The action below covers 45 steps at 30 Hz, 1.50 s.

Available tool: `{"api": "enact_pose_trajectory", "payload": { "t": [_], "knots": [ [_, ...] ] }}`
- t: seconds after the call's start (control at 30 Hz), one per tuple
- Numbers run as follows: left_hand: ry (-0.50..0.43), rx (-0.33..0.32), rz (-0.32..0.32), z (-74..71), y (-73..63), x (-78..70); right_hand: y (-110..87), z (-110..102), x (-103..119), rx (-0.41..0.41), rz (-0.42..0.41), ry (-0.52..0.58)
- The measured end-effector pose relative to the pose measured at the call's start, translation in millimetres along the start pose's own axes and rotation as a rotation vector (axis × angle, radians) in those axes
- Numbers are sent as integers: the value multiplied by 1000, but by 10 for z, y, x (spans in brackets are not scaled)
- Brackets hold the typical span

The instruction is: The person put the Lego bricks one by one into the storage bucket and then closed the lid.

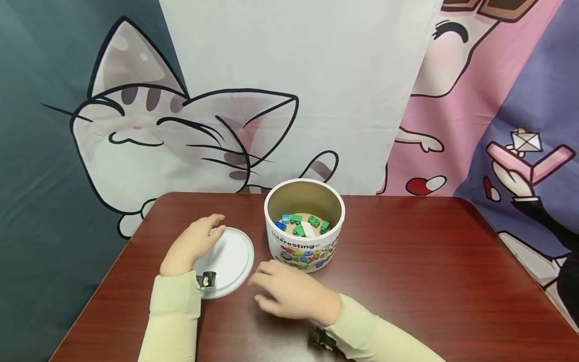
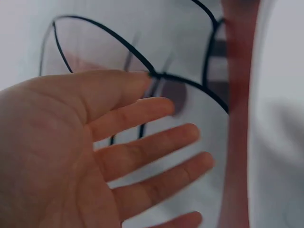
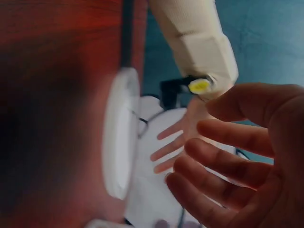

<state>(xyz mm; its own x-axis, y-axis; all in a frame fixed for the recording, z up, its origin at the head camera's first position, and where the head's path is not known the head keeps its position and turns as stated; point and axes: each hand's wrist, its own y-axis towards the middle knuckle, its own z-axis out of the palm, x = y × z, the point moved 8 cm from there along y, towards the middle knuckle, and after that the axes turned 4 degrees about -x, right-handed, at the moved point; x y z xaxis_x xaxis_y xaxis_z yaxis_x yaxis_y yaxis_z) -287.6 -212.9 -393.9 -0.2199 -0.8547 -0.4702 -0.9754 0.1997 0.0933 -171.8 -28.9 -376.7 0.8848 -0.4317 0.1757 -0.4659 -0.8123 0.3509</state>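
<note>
A round white lid (image 1: 232,261) lies on the table. Over its left side hovers my left hand (image 1: 192,246), holding nothing, its fingers spread apart in the left wrist view. My right hand (image 1: 291,291) is raised between the lid and a white tub (image 1: 300,254), fingers loosely bent and grasping nothing. The tub stands upright without a cover, printed with "Interesting" and colourful shapes. Inside it are several toy building bricks (image 1: 296,219), green, blue and white. In the right wrist view the lid (image 3: 118,137) appears edge-on beside the left hand (image 3: 185,137).
The reddish-brown wooden table (image 1: 429,261) extends to the right of the tub. Behind its far edge hangs a cloth backdrop (image 1: 353,75) with cartoon animals. A dark strap with a small camera (image 1: 207,279) sits on the left wrist, another (image 1: 323,339) on the right.
</note>
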Motion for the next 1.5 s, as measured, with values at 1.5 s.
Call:
{"api": "enact_pose_trajectory", "payload": {
  "t": [1.5],
  "knots": [
    [-66, 224, -290, 163, -123, 537, 369, 605, -138, 111, 83, -51]
  ]
}}
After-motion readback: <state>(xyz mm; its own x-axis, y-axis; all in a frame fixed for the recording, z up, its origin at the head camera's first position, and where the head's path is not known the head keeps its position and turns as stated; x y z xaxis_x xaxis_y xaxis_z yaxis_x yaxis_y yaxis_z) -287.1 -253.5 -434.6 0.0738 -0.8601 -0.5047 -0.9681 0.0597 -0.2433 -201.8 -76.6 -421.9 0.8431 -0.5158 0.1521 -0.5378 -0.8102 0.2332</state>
